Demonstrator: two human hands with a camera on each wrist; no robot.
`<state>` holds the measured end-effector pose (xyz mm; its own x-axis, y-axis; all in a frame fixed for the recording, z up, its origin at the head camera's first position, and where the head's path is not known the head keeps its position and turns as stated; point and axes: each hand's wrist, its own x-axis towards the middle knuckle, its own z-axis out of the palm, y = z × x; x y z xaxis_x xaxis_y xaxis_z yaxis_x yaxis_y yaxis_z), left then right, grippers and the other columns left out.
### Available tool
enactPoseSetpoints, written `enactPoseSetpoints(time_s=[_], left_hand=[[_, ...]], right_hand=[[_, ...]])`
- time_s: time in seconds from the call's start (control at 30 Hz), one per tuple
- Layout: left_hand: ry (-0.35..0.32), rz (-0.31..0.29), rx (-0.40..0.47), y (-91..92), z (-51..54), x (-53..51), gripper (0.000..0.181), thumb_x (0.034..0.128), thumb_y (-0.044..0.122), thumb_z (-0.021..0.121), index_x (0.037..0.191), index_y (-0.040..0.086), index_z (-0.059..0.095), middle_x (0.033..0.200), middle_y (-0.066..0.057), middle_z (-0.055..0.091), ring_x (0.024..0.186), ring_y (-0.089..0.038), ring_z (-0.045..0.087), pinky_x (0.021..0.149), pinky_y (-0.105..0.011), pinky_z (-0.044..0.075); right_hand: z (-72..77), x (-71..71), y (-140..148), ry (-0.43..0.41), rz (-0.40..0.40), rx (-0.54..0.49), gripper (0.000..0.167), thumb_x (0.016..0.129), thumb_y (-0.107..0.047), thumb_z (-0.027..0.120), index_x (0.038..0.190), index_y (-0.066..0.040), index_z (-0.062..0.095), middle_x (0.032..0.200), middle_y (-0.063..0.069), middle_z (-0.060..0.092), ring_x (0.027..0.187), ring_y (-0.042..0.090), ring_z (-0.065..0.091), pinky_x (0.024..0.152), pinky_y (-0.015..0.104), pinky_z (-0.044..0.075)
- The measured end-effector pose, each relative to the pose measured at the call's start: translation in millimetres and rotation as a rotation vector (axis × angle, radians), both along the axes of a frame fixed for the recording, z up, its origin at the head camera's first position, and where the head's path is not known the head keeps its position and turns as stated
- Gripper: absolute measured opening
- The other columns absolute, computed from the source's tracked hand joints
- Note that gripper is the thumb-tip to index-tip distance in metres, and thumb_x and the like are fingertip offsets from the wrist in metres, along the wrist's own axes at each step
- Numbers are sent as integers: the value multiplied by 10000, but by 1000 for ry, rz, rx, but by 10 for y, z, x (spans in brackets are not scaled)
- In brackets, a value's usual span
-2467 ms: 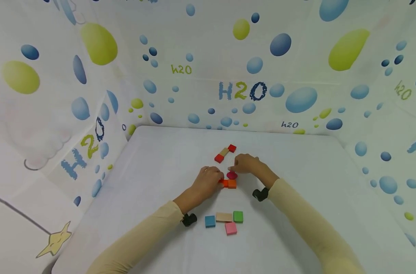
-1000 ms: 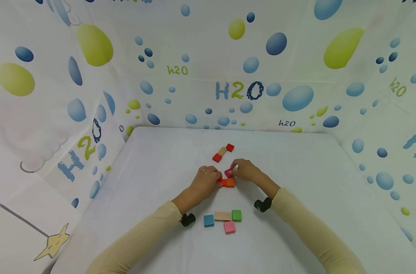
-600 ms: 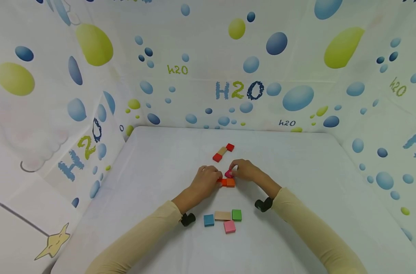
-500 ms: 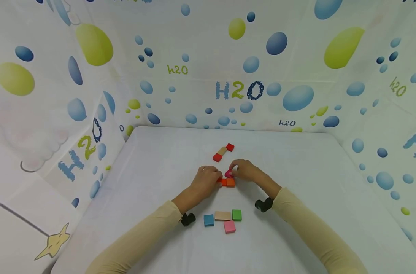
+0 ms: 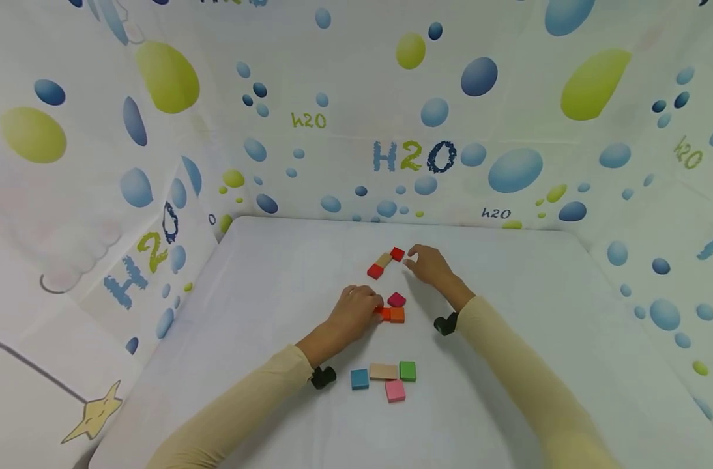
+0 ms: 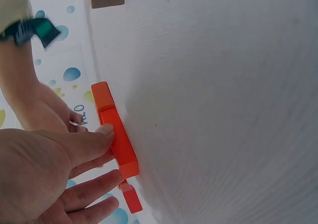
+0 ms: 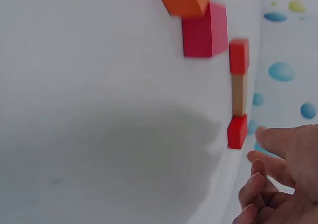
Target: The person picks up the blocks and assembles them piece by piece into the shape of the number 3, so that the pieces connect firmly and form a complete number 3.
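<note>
My left hand (image 5: 355,307) pinches a long red-orange block (image 6: 120,143) between thumb and fingers, and the block lies on the white table. An orange block (image 5: 397,315) abuts its right end. Just beyond these sits a crimson block (image 5: 397,299), turned cornerwise and untouched. My right hand (image 5: 431,267) hovers at the back right with thumb and forefinger spread, holding nothing. Close to its fingertips is a small red block (image 5: 397,254), the far end of a slanted row. A plain wooden block (image 7: 239,95) and another red block (image 5: 375,271) complete that row.
Nearer the body lie a blue block (image 5: 360,379), a wooden block (image 5: 383,372), a green block (image 5: 407,370) and a pink block (image 5: 395,391). A patterned curtain (image 5: 356,117) surrounds the white table (image 5: 262,260) at the back and sides.
My right hand has let go of the crimson block and moved away to the back right, beside the slanted row. My left hand stays on the red-orange block. The head view has shifted slightly.
</note>
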<state>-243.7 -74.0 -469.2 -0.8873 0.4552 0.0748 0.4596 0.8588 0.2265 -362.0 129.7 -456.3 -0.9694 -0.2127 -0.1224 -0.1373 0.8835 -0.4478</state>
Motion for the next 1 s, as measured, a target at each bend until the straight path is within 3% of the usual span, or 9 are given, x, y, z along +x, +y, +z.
enactPoseSetpoints(time_s=[0.2, 0.47, 0.57, 0.83, 1.0], left_hand=[[-9, -2, 18, 12, 42, 39, 231, 974, 236, 784, 1175, 120, 778, 1197, -63, 757, 1233, -256, 633, 1172, -525, 431], [9, -1, 4, -1, 63, 57, 210, 978, 239, 779, 1153, 122, 776, 1193, -62, 752, 1231, -253, 634, 1159, -515, 442], [12, -2, 2, -1, 69, 55, 209, 978, 241, 778, 1150, 123, 779, 1189, -62, 753, 1232, -254, 634, 1159, -518, 441], [5, -5, -2, 14, 68, 47, 213, 983, 243, 771, 1156, 119, 779, 1199, -67, 749, 1246, -263, 624, 1173, -527, 426], [-1, 4, -3, 11, 55, 37, 221, 978, 243, 779, 1164, 123, 780, 1205, -64, 750, 1251, -260, 624, 1180, -532, 420]], right_hand=[[32, -211, -67, 47, 14, 30, 407, 1090, -244, 594, 1431, -22, 599, 1493, 216, 585, 1365, 383, 541, 1184, 516, 438], [-45, -286, -254, 25, 258, 55, 428, 1090, -167, 567, 1514, -100, 576, 1355, 218, 608, 1244, 347, 551, 1108, 491, 507], [-76, -290, -279, 33, 300, 85, 406, 1100, -180, 552, 1498, -106, 597, 1345, 200, 620, 1252, 340, 548, 1108, 488, 502], [-49, -230, -233, 38, 248, 110, 270, 1075, -182, 615, 1309, -79, 703, 1246, 170, 625, 1165, 317, 552, 1053, 487, 524], [-34, -156, -169, 8, 207, 117, 250, 1064, -205, 643, 1284, -98, 694, 1233, 175, 589, 1129, 310, 548, 982, 448, 540]])
